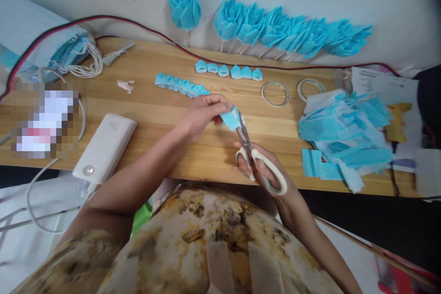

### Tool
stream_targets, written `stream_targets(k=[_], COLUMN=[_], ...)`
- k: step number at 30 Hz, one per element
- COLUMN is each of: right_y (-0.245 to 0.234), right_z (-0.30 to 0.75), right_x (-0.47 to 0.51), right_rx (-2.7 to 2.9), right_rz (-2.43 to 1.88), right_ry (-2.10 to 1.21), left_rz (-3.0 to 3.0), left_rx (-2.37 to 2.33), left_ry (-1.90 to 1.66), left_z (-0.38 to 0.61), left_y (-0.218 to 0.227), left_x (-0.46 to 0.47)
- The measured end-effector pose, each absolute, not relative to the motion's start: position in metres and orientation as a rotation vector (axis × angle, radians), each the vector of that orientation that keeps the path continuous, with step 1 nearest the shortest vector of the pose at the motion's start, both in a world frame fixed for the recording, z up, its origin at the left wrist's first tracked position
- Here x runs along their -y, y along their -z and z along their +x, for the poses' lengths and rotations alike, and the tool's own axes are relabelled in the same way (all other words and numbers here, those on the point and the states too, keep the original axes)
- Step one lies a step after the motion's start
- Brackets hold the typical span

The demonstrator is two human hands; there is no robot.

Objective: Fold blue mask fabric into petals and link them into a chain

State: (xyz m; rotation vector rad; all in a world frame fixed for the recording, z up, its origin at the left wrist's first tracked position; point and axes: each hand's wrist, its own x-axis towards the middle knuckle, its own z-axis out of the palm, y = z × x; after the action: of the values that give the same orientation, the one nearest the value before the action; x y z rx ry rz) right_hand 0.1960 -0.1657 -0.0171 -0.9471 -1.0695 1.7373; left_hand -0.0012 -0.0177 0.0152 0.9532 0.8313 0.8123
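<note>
Between the thumb and fingers of my left hand (208, 112) is a small blue piece of fabric (230, 118). My right hand (260, 161) grips white-handled scissors (272, 177), fingers through the loops. The scissor blades point up and away from me and lie against the right edge of the piece; whether they are cutting cannot be made out. Just beyond my left hand lies a row of folded blue pieces (181, 85). Farther back sits a second row of small rolled blue pieces (229, 70).
Blue fabric flowers (275, 27) on sticks lean along the wall. Rolls of tape (263, 94) lie at right, near a heap of blue fabric strips (344, 133). At left are a white power bank (105, 147), a blurred phone (48, 119) and a bag of masks (44, 36). A cable (138, 19) crosses behind.
</note>
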Motion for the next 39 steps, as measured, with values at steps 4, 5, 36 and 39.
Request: stream_targets(k=[4, 5, 36, 39], right_y=[0.022, 0.023, 0.021, 0.019], right_z=[0.199, 0.2, 0.18, 0.177], right_x=[0.167, 0.167, 0.162, 0.163], right_rx=[1.053, 1.05, 0.967, 0.933], right_rz=[-0.909, -0.905, -0.766, -0.806], right_ry=[-1.762, -1.765, -1.648, -1.662], left_rz=[0.86, 0.837, 0.978, 1.024], left_rx=[-0.772, -0.749, -0.837, -0.81], left_ry=[-0.715, -0.689, -0.751, -0.788], left_z=[0.0, 0.0, 0.008, 0.006], left_y=[-0.016, -0.015, -0.018, -0.014], left_x=[0.018, 0.018, 0.026, 0.025])
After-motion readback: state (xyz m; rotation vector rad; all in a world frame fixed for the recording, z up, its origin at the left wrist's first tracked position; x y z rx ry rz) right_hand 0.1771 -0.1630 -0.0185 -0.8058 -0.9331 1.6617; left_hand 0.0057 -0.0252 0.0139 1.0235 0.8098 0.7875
